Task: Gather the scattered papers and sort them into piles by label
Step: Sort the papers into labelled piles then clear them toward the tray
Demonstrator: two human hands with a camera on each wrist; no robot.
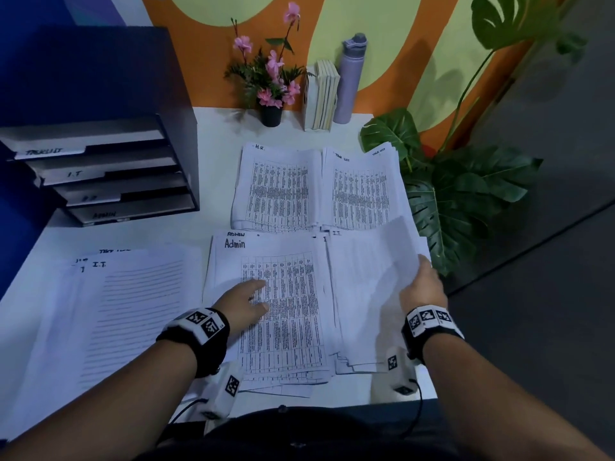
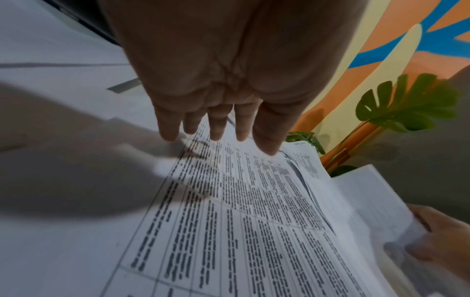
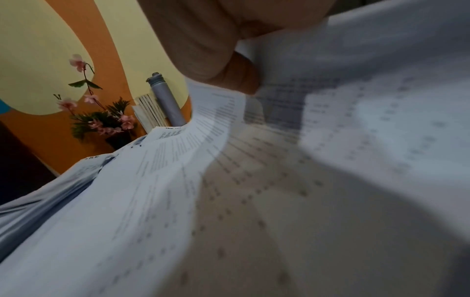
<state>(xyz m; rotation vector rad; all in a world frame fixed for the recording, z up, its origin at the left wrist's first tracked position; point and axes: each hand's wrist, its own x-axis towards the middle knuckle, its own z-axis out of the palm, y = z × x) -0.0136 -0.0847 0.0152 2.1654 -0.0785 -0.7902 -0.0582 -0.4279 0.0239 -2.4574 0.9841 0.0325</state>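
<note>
Several piles of printed sheets lie on the white desk [image 1: 213,134]. An "Admin" pile [image 1: 293,314] sits in front of me, and my left hand [image 1: 248,302] rests on it with straight fingers [image 2: 216,128]. To its right lies an "I.T" pile [image 1: 359,327]. My right hand [image 1: 422,284] pinches the right edge of a sheet [image 1: 382,261] lifted off that pile, thumb [image 3: 239,78] on the paper. Farther back lie an "H.R." pile [image 1: 278,188] and a "Task list" pile [image 1: 361,191]. Unsorted sheets [image 1: 109,311], the top one marked "I.T.", lie at my left.
A dark tray rack [image 1: 109,171] with labelled tiers stands at the back left. A potted pink flower [image 1: 271,81], upright books [image 1: 321,94] and a lilac bottle [image 1: 351,78] line the wall. A large leafy plant [image 1: 459,194] crowds the desk's right edge.
</note>
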